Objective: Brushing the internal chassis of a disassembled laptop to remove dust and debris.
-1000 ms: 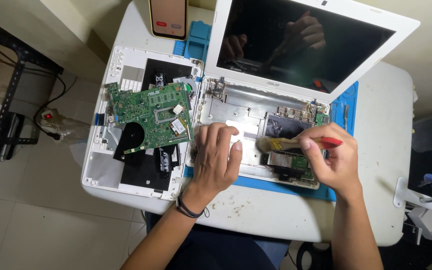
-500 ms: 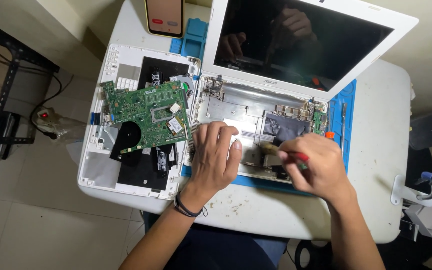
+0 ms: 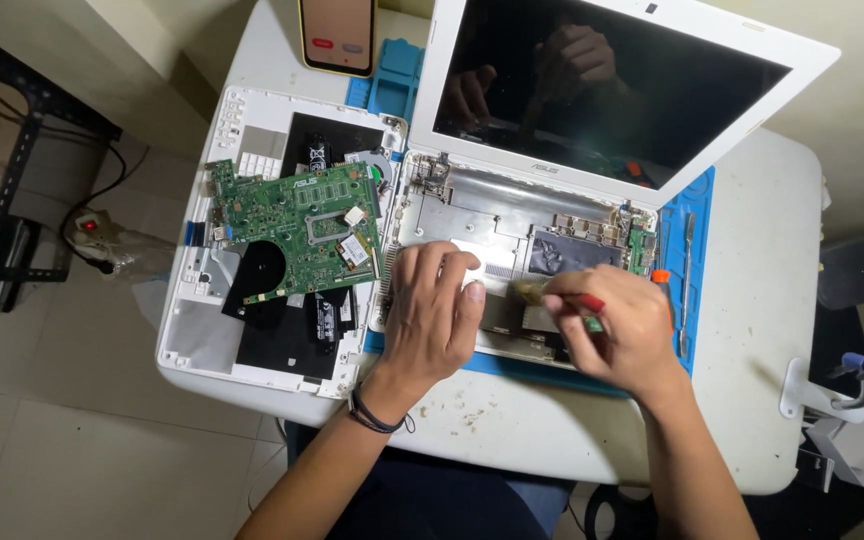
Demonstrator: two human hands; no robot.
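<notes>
Hands worked at centre frame. The left hand [image 3: 432, 315] pressed flat, fingers apart, on the opened laptop base [image 3: 512, 235]. The right hand [image 3: 624, 335] was clamped on what seemed a brush [image 3: 552, 293].

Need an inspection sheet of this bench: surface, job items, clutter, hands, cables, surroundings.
Surface: white table with a blue mat, crumbs along the front edge.
Job's things: opened laptop base, screen up; red-handled brush.
Clutter: green circuit board on a white bottom cover; phone; metal pry tool.
Hands: left hand rests flat on the base; right hand grips the brush.
Cables: black cable on the floor to a power strip.
Surroundings: tiled floor, black frame at left.
</notes>
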